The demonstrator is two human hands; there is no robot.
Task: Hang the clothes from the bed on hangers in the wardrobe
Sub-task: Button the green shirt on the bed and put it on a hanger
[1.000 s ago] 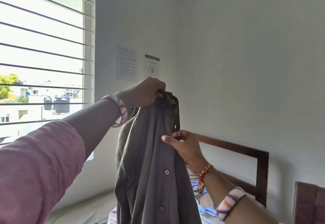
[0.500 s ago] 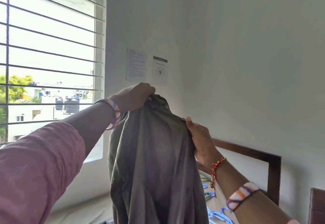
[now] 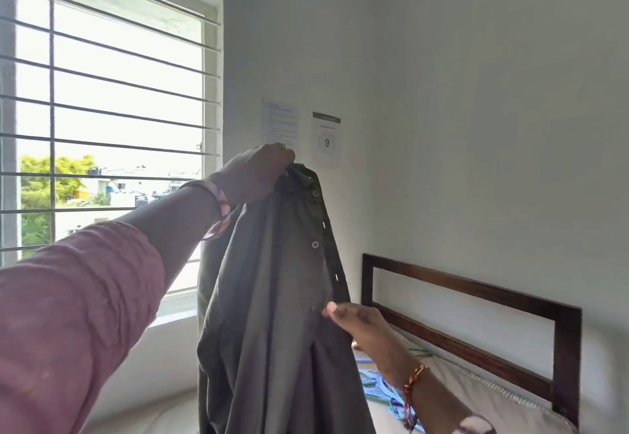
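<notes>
Head cam view: your left hand (image 3: 258,175) is up near center frame, fingers curled tight round the collar of a grey-green button-up shirt (image 3: 272,297), so the shirt hangs straight down from that grip and fills the middle, running out of frame at 6 o'clock. Your right hand (image 3: 357,323) is at about 5 o'clock from the collar, fingertips touching the front placket edge near a button; it's blurry, so I can't tell if it's pinching the cloth or just brushing it. Behind the shirt at 4 o'clock you've got blue and green hangers (image 3: 381,389) lying on the bed (image 3: 476,396), in front of its dark wooden headboard (image 3: 476,290). Barred window (image 3: 102,120) sits at 9 o'clock, and two paper notices (image 3: 299,130) are stuck on the wall just above your left hand.
</notes>
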